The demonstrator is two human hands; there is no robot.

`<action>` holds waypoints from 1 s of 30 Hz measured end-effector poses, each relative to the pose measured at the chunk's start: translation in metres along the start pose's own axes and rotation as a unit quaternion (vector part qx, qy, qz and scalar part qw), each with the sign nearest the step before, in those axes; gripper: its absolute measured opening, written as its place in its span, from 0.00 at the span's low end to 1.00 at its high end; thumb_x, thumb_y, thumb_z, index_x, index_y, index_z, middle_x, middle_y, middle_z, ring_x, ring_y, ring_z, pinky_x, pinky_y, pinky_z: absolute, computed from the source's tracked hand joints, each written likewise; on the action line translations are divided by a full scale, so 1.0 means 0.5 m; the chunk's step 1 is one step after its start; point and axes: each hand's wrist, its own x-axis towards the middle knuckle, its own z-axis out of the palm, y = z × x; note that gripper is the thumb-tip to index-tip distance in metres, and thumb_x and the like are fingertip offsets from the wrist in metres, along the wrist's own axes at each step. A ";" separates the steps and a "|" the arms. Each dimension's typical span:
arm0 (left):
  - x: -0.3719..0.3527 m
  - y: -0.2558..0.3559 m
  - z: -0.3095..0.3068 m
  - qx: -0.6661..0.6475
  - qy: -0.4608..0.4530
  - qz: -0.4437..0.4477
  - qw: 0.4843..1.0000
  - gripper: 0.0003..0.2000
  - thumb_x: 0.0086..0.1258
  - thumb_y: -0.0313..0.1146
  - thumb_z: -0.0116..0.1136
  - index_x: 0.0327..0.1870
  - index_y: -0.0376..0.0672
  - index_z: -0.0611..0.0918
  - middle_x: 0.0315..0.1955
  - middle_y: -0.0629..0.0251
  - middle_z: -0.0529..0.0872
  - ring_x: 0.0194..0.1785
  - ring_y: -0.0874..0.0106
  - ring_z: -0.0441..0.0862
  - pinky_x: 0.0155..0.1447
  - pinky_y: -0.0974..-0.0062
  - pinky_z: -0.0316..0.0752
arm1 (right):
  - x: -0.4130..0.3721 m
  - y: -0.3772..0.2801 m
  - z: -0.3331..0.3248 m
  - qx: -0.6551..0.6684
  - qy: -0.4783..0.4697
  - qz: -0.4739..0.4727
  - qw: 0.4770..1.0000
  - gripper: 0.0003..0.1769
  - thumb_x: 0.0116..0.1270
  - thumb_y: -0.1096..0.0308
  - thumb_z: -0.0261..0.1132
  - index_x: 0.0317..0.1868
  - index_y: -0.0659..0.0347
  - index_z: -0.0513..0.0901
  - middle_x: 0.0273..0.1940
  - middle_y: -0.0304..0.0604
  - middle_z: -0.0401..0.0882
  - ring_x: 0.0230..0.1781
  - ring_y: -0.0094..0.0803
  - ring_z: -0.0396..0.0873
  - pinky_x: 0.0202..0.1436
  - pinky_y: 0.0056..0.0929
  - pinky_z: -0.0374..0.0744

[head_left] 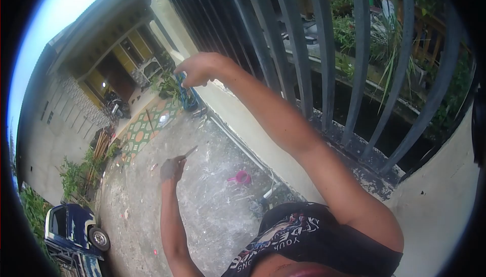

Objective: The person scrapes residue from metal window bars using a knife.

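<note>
Fingers (pixel 179 161) of my left hand (pixel 171 169) grip a thin tool (pixel 191 152); by the wall (pixel 243 121) edge, my right hand's (pixel 199 68) grip I can't tell.

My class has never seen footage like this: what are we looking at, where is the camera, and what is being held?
There is no machine here, only a person's two bare hands. The single picture comes from a camera worn on the head, facing forward and down, so the black printed shirt shows below. The left hand holds a thin, narrow tool, its exact kind unclear. The right hand is raised near the cream-coloured wall; whether it grips anything is hard to tell. On the grey concrete ground lies a pink, handled scoop.
</note>
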 end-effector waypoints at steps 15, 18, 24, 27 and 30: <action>0.058 0.247 -0.387 -0.201 0.313 0.187 0.909 0.17 0.80 0.46 0.60 0.62 0.52 0.88 0.38 0.53 0.93 0.33 0.65 0.89 0.47 0.67 0.81 | -0.034 0.028 0.027 0.145 0.496 -0.103 0.850 0.19 0.69 0.67 0.68 0.58 0.60 0.89 0.48 0.54 0.90 0.46 0.49 0.90 0.55 0.43 0.86; 0.087 0.354 -0.464 -0.147 0.403 0.260 0.865 0.17 0.81 0.48 0.60 0.63 0.56 0.88 0.36 0.57 0.92 0.34 0.65 0.89 0.44 0.66 0.81 | -0.048 0.065 0.023 0.152 0.562 -0.124 0.803 0.28 0.70 0.69 0.66 0.70 0.61 0.79 0.51 0.54 0.88 0.44 0.49 0.90 0.53 0.43 0.86; 0.065 0.488 -0.542 0.033 0.445 0.333 0.831 0.16 0.81 0.49 0.58 0.66 0.67 0.85 0.30 0.64 0.88 0.31 0.63 0.88 0.36 0.62 0.81 | -0.074 0.098 -0.005 0.224 0.576 -0.078 0.782 0.40 0.71 0.69 0.63 0.82 0.65 0.62 0.53 0.57 0.87 0.43 0.44 0.91 0.51 0.42 0.86; 0.074 0.507 -0.558 0.103 0.439 0.346 0.823 0.17 0.81 0.49 0.57 0.67 0.70 0.84 0.29 0.65 0.86 0.30 0.63 0.87 0.34 0.61 0.81 | -0.055 0.102 -0.004 0.224 0.576 -0.040 0.785 0.40 0.70 0.69 0.61 0.81 0.69 0.60 0.53 0.59 0.86 0.42 0.46 0.90 0.51 0.44 0.86; 0.079 0.512 -0.569 0.120 0.445 0.358 0.812 0.17 0.81 0.51 0.56 0.67 0.70 0.84 0.30 0.65 0.85 0.30 0.64 0.88 0.33 0.61 0.82 | -0.040 0.093 0.002 0.302 0.566 -0.063 0.764 0.42 0.71 0.69 0.60 0.82 0.70 0.56 0.55 0.63 0.85 0.43 0.47 0.90 0.52 0.43 0.85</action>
